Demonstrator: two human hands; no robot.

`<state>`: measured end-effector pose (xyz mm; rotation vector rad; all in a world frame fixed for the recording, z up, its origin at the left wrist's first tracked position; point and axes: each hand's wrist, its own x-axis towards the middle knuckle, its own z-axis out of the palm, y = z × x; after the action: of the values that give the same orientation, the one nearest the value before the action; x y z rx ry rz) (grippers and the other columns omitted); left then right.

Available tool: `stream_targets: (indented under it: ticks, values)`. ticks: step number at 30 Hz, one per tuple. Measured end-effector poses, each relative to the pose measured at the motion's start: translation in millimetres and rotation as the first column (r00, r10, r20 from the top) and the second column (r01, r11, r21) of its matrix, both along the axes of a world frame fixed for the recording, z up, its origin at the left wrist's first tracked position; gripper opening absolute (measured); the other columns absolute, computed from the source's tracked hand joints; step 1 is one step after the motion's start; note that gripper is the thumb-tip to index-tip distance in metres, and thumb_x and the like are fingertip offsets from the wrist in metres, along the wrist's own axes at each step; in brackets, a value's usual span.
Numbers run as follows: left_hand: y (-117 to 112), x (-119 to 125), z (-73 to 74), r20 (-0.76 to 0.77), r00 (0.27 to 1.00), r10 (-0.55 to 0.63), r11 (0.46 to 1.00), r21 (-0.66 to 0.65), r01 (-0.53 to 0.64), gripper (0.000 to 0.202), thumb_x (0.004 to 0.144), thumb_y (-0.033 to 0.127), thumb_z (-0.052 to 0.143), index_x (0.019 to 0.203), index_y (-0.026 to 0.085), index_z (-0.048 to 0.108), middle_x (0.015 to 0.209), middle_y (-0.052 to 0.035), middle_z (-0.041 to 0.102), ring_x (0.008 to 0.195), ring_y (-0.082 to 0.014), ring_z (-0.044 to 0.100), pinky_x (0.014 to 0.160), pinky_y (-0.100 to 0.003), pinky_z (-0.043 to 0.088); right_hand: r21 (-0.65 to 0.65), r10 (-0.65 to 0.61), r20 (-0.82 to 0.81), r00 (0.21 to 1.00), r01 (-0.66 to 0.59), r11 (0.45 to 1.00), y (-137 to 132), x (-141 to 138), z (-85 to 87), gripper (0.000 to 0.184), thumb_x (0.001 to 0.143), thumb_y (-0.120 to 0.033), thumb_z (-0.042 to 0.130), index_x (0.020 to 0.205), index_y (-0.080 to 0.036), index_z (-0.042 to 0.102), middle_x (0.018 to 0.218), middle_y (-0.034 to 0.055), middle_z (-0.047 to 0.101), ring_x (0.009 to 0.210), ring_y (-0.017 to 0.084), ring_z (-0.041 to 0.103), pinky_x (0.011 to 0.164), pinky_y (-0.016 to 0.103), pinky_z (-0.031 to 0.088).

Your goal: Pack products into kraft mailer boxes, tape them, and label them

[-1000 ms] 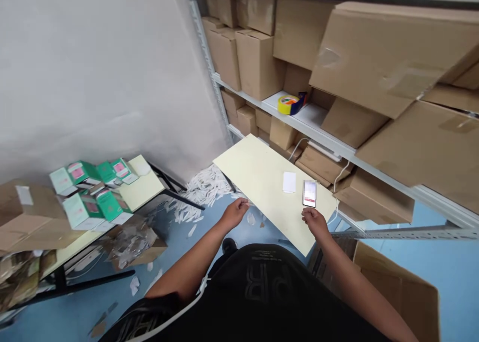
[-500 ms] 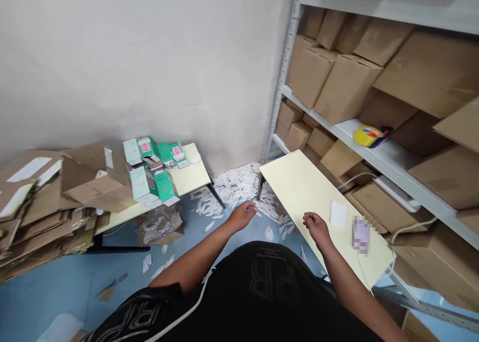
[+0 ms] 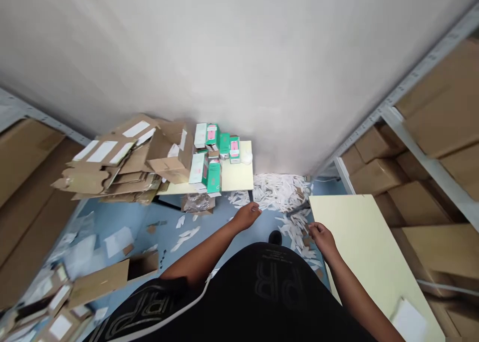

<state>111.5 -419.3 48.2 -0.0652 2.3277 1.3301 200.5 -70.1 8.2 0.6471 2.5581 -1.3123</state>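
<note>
My left hand (image 3: 247, 216) is held out in front of my body, its fingers curled in and nothing visible in them. Beyond it, several green and white boxes (image 3: 214, 177) stand on a pale yellow table (image 3: 237, 176) against the wall. My right hand (image 3: 322, 237) is also loosely closed, with no object showing in it. It hovers by the near-left edge of a second pale yellow table (image 3: 359, 242). A white sheet or card (image 3: 408, 321) lies on that table, blurred.
Flattened cardboard (image 3: 90, 179) and an open carton (image 3: 170, 170) crowd the wall table's left end. White paper strips (image 3: 280, 190) litter the blue floor. Another open carton (image 3: 101, 282) lies at lower left. Shelves of brown boxes (image 3: 422, 207) rise on the right, with more at left.
My view has swung left and down, so the wall table and its boxes now appear further right. Both hands stay curled in front of me, apart from each other.
</note>
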Motion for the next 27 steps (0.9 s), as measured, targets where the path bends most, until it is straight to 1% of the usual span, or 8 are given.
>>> stream_targets:
  ticks: [4,9,12,15,19,21,24,27]
  values:
    - [-26,-35,-0.6,-0.097,0.991,0.091,0.972,-0.206,-0.11,0.031,0.086,0.041,0.066,0.109,0.021,0.066,0.114,-0.0118,0.073,0.104,-0.0291,0.068,0.093,-0.039,0.05,-0.091,0.158,0.02,0.987,-0.156,0.984,-16,-88,-7.4,0.042,0.082,-0.056,0.053,0.098,-0.022,0.073,0.091,0.0065,0.078,0.085,0.028,0.073,0.074,0.037,0.055]
    - [-76,-61,-0.8,-0.154,0.946,0.284,0.822,-0.469,-0.323,0.046,0.086,0.039,0.066,0.126,0.018,0.06,0.132,-0.0187,0.063,0.125,-0.0347,0.057,0.104,-0.043,0.042,-0.097,0.388,0.046,0.921,-0.382,0.919,-53,-175,-2.4,0.04,0.079,-0.055,0.055,0.094,-0.022,0.073,0.088,0.0053,0.077,0.085,0.028,0.072,0.08,0.038,0.053]
    - [-112,-69,-14.1,-0.189,0.903,0.385,0.708,-0.567,-0.42,0.053,0.085,0.042,0.068,0.13,0.018,0.056,0.136,-0.0202,0.057,0.133,-0.0382,0.05,0.108,-0.045,0.038,-0.131,0.439,0.062,0.896,-0.429,0.894,-82,-208,1.2,0.041,0.078,-0.055,0.057,0.099,-0.023,0.072,0.097,0.0062,0.077,0.091,0.028,0.073,0.08,0.037,0.054]
    - [-137,-78,-40.3,-0.163,0.843,0.512,0.639,-0.584,-0.501,0.064,0.082,0.05,0.071,0.132,0.014,0.05,0.136,-0.023,0.053,0.13,-0.0406,0.051,0.105,-0.047,0.04,-0.14,0.465,0.073,0.882,-0.453,0.881,-115,-225,-1.3,0.041,0.078,-0.054,0.057,0.1,-0.023,0.071,0.097,0.0064,0.077,0.092,0.028,0.073,0.079,0.037,0.054]
    - [-144,-90,-79.8,-0.138,0.81,0.571,0.645,-0.535,-0.546,0.08,0.078,0.051,0.076,0.137,0.011,0.04,0.135,-0.0244,0.052,0.125,-0.0395,0.055,0.1,-0.045,0.044,-0.122,0.468,0.123,0.875,-0.454,0.882,-158,-223,-12.8,0.039,0.08,-0.053,0.056,0.099,-0.023,0.072,0.095,0.0064,0.077,0.087,0.027,0.073,0.08,0.038,0.055]
    - [-144,-92,-92.2,-0.152,0.817,0.557,0.664,-0.509,-0.548,0.081,0.078,0.046,0.076,0.14,0.013,0.037,0.135,-0.0234,0.052,0.128,-0.0384,0.054,0.103,-0.044,0.043,-0.122,0.472,0.151,0.869,-0.458,0.881,-175,-217,-18.5,0.039,0.08,-0.053,0.055,0.099,-0.023,0.072,0.095,0.0062,0.077,0.085,0.026,0.073,0.08,0.037,0.055]
    - [-148,-91,-97.0,-0.149,0.82,0.553,0.705,-0.442,-0.555,0.079,0.08,0.037,0.074,0.144,0.015,0.035,0.139,-0.0219,0.052,0.133,-0.0361,0.052,0.106,-0.043,0.042,-0.123,0.49,0.175,0.854,-0.475,0.871,-192,-213,-23.4,0.039,0.081,-0.052,0.055,0.1,-0.023,0.072,0.093,0.0054,0.077,0.084,0.025,0.072,0.082,0.037,0.055]
    - [-156,-88,-90.9,-0.107,0.811,0.575,0.751,-0.324,-0.576,0.077,0.079,0.035,0.075,0.144,0.018,0.037,0.142,-0.0206,0.053,0.136,-0.0348,0.052,0.107,-0.042,0.043,-0.121,0.519,0.2,0.831,-0.505,0.855,-199,-219,-24.6,0.037,0.081,-0.052,0.056,0.097,-0.023,0.072,0.092,0.0047,0.076,0.084,0.024,0.072,0.082,0.036,0.055]
